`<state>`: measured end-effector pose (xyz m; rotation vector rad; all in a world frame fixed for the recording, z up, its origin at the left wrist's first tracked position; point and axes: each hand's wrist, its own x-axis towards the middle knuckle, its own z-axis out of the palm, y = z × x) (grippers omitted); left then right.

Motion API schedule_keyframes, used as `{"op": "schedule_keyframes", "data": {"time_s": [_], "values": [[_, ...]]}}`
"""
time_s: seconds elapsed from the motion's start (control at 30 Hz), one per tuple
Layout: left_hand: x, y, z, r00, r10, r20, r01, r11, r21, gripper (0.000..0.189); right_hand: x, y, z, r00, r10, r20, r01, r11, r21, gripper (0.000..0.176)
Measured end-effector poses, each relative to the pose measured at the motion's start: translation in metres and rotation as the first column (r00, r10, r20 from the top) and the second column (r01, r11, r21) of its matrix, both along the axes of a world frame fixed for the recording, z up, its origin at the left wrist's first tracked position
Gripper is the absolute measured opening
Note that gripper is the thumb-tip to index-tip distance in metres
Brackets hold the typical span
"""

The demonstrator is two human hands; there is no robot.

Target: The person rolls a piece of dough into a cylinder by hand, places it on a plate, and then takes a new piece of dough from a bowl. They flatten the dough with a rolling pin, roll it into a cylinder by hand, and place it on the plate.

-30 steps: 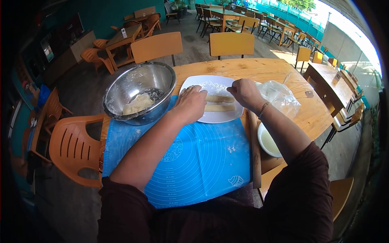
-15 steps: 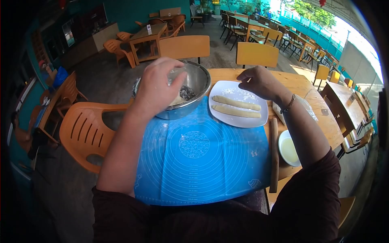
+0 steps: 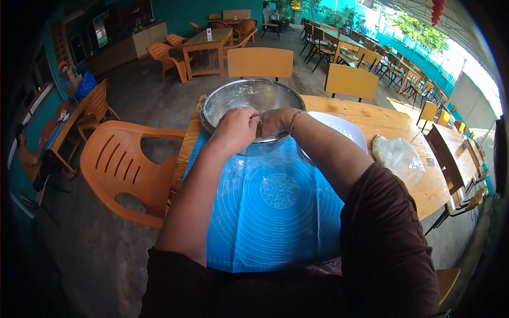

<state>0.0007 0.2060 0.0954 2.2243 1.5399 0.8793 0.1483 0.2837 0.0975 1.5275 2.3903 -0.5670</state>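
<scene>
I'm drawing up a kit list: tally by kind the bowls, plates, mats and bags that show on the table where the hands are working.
Bowl: 1
Plate: 1
Mat: 1
Bag: 1
Total: 4

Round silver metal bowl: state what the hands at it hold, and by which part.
Cannot be told: the left hand and right hand, close together at the bowl, hide any hold.

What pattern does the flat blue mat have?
The mat shows concentric white rings, clearest in the head view.
</scene>
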Motion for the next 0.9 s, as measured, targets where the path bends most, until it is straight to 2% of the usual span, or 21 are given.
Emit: {"op": "schedule_keyframes", "data": {"time_s": [0.07, 0.13, 0.17, 0.23, 0.37, 0.43, 0.57, 0.63, 0.67, 0.73, 0.87, 0.9], "values": [[0.003, -0.003, 0.000, 0.998, 0.046, -0.036, -0.046, 0.999, 0.008, 0.029, -0.001, 0.020, -0.019, 0.999, 0.035, 0.007, -0.034, 0.999, -0.021, 0.044], [0.002, -0.001, -0.002, 0.999, 0.040, -0.033, -0.038, 0.999, 0.036, 0.033, -0.003, 0.023, -0.021, 0.998, 0.060, -0.003, -0.059, 0.988, -0.142, 0.047], [0.003, -0.001, -0.003, 0.999, 0.039, -0.031, -0.038, 0.999, 0.035, 0.033, -0.003, 0.024, -0.023, 0.998, 0.059, -0.001, -0.059, 0.988, -0.143, 0.047], [0.006, -0.001, -0.002, 0.990, 0.132, 0.040, -0.134, 0.991, 0.026, 0.042, -0.007, 0.017, -0.018, 0.993, -0.013, -0.117, 0.006, 0.998, -0.055, 0.051], [0.008, 0.004, -0.008, 0.983, 0.165, 0.078, -0.173, 0.978, 0.119, 0.049, -0.012, 0.040, -0.041, 0.972, 0.047, -0.232, -0.058, 0.998, -0.041, 0.054], [0.008, 0.003, 0.000, 0.968, 0.242, 0.071, -0.241, 0.970, -0.014, 0.050, -0.021, 0.038, -0.036, 0.985, 0.118, -0.123, -0.114, 0.993, 0.037, 0.057], [0.006, 0.003, 0.001, 0.966, 0.238, 0.100, -0.238, 0.971, -0.012, 0.048, -0.019, 0.063, -0.061, 0.970, 0.183, -0.158, -0.174, 0.982, 0.074, 0.053], [0.005, 0.003, 0.003, 0.976, 0.215, 0.046, -0.213, 0.976, -0.049, 0.044, -0.023, 0.057, -0.056, 0.963, 0.253, -0.093, -0.240, 0.962, 0.126, 0.046], [0.005, 0.004, 0.003, 0.976, 0.213, 0.046, -0.210, 0.976, -0.049, 0.044, -0.023, 0.054, -0.054, 0.964, 0.250, -0.092, -0.238, 0.963, 0.125, 0.046], [0.005, 0.004, 0.003, 0.975, 0.221, 0.026, -0.220, 0.975, -0.040, 0.041, -0.028, 0.025, -0.026, 0.970, 0.242, 0.021, -0.242, 0.957, 0.159, 0.038], [0.004, 0.002, 0.003, 0.978, 0.203, 0.042, -0.201, 0.978, -0.051, 0.042, -0.023, 0.004, -0.009, 0.982, 0.186, -0.025, -0.177, 0.964, 0.197, 0.036], [0.005, 0.003, 0.004, 0.981, 0.193, 0.026, -0.191, 0.980, -0.060, 0.042, -0.021, 0.012, -0.015, 0.968, 0.251, 0.021, -0.248, 0.936, 0.248, 0.034]]}}
